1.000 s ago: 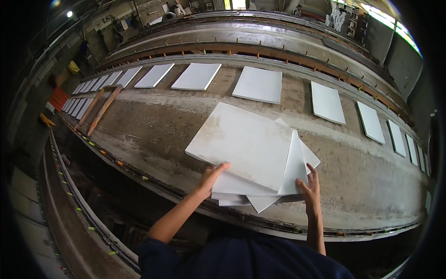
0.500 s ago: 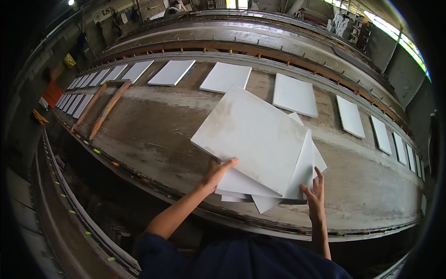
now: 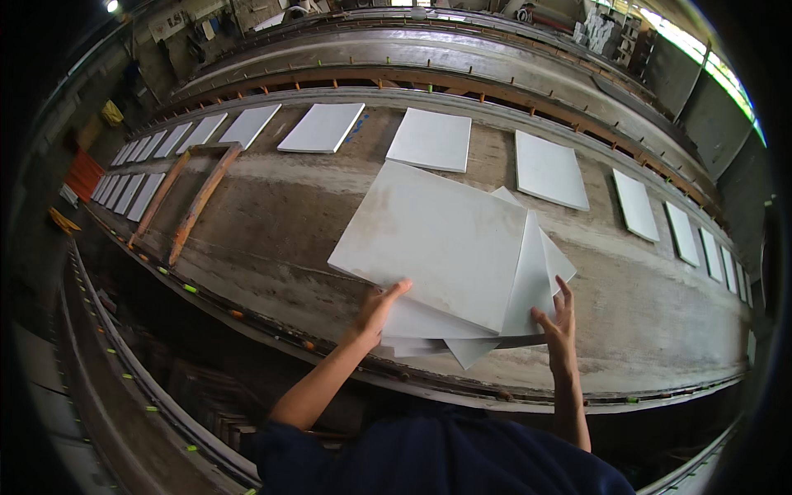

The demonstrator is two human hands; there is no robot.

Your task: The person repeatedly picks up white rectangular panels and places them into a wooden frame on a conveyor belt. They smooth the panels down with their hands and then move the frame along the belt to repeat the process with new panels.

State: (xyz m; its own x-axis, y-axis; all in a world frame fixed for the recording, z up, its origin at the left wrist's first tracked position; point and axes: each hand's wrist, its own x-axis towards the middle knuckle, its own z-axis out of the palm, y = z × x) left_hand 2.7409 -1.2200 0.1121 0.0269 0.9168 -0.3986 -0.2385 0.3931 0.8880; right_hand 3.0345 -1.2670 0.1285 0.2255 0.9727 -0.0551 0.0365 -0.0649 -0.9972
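A fanned stack of thick white rectangular panels lies before me, over the near part of a long table. Brownish smudges mark the top panel; the lower ones stick out at different angles. My left hand is closed on the stack's near left side, its thumb over the top panel's edge and its other fingers hidden beneath. At the right edge, my right hand has thumb and fingers spread, touching the lower panels without visibly wrapping round them.
Along the table's far side runs a row of similar white panels, curving away left and right. A wooden frame lies at left, near more panels. Small coloured clips line the near rail. More long tables stand behind.
The stack and both my hands have shifted slightly up and left in view, as the whole view has turned a little. The top panel lies at a flatter angle. My grip looks the same.
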